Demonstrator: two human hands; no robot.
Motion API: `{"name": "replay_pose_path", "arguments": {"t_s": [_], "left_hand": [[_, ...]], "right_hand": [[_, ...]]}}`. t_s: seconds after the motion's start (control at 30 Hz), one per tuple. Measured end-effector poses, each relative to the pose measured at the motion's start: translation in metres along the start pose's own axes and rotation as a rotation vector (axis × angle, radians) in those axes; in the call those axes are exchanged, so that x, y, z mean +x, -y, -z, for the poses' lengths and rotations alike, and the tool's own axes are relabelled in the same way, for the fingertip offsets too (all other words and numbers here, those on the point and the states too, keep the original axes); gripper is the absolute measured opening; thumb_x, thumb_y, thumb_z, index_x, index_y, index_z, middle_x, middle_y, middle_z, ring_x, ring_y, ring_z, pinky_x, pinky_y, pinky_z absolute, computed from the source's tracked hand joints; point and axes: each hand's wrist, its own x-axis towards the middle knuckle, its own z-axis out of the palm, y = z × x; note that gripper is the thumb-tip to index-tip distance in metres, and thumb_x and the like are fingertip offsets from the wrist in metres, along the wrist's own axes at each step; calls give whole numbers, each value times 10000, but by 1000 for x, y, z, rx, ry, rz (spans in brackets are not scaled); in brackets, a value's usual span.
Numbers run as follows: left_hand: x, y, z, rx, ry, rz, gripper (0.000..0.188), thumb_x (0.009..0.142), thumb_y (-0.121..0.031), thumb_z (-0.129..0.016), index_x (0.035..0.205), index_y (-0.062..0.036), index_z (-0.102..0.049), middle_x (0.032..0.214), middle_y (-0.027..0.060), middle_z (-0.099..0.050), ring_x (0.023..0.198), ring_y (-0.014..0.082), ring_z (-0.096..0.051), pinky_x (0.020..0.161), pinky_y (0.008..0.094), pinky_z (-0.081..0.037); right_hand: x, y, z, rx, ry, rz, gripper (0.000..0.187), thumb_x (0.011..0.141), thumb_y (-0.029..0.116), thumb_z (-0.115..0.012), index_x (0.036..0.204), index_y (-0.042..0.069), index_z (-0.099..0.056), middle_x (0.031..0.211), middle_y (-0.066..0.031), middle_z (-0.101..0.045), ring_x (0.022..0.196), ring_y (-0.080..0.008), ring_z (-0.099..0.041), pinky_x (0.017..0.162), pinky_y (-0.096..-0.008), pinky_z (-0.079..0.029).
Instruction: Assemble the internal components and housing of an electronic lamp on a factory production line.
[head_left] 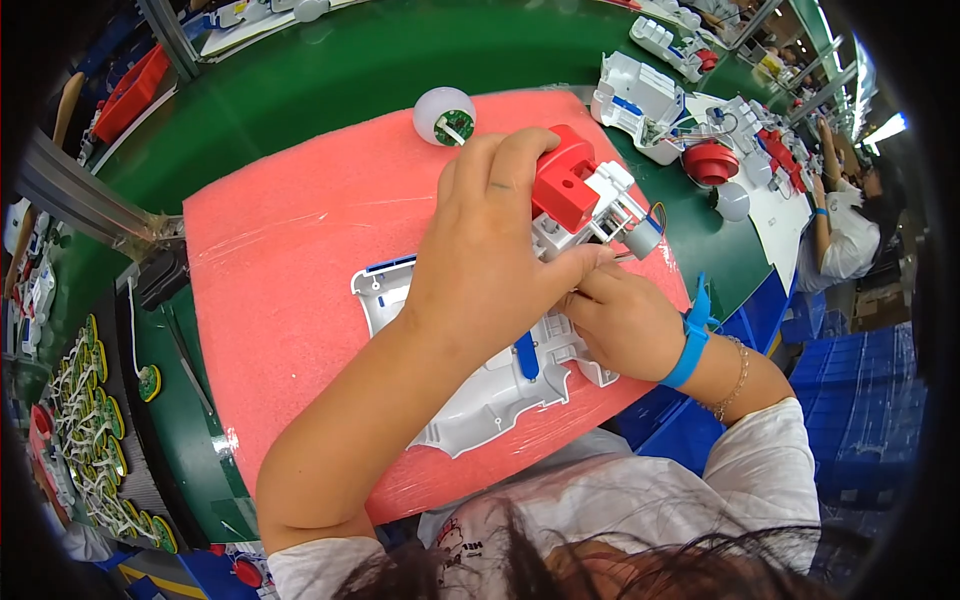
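My left hand (490, 215) is wrapped round a red and white motor assembly (568, 185), with a silver motor (642, 238) and thin wires at its right side. Just below it, my right hand (622, 315) has its fingers pinched together near the assembly's underside; what they hold is hidden. Beneath both hands an open white plastic housing shell (480, 405) with blue strips lies on a pink foam mat (290, 290). Beyond my left hand rests a white globe (443, 112) with a green circuit board and a white cable.
Several round circuit boards with cables (100, 430) lie on a black strip at the left. A metal post (90, 195) rises near the mat's left edge. Partly built white housings (640, 100) stand at the back right. Blue crates (860, 390) are at the right, with another person (845, 235) beyond.
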Motion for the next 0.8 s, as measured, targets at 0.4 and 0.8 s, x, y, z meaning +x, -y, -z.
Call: {"name": "replay_pose_path", "arguments": {"t_s": [0.4,0.8], "left_hand": [[-1,1,0,35,-2,-14,723,589,-216,-805,1176,-27,-427,1081,161,-451,1005,295,-485,859,365,-418],[-1,9,-1,-3,-32,-25,712,605,-249,-807,1178,-41,-439,1104,146,-462,1023,277,-491,848,355,-430]], "right_hand": [[6,-2,0,-89,-21,30,207,740,130,-586,921,45,-635,887,-74,-569,845,-234,-561,684,-356,-477],[14,1,-6,16,4,-92,154,765,148,-593,860,28,-595,842,-120,-578,754,-298,-581,656,-382,-493]]}}
